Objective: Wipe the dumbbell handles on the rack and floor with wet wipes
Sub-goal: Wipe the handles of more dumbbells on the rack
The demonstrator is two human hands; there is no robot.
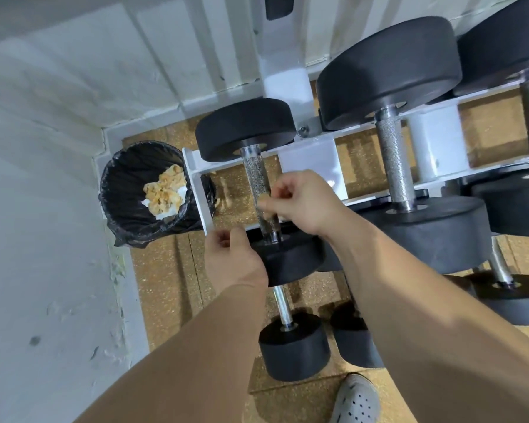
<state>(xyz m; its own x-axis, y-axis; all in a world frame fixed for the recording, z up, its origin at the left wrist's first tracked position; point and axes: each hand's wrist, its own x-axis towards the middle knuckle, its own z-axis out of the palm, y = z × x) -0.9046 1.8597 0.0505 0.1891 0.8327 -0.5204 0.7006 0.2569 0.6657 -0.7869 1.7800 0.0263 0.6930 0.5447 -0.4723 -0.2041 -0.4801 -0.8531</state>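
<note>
The small dumbbell point(257, 181) lies across the white rack point(315, 154), its knurled steel handle point(261, 196) bare between black heads. The right hand point(300, 203) hovers at the handle, fingers curled. Whether it pinches a wipe cannot be told. The left hand point(232, 261) sits curled beside the near head, its hold likewise unclear. Judged heavy, rigid and rough to the grip: best wiped in place along the handle, one head steadied.

Cool, even overhead indoor light, soft shadows on the floor point(165, 285), glare on the white rack point(306, 154), right hand point(303, 203) slightly motion-blurred, wide-angle curvature bending the edges.
</note>
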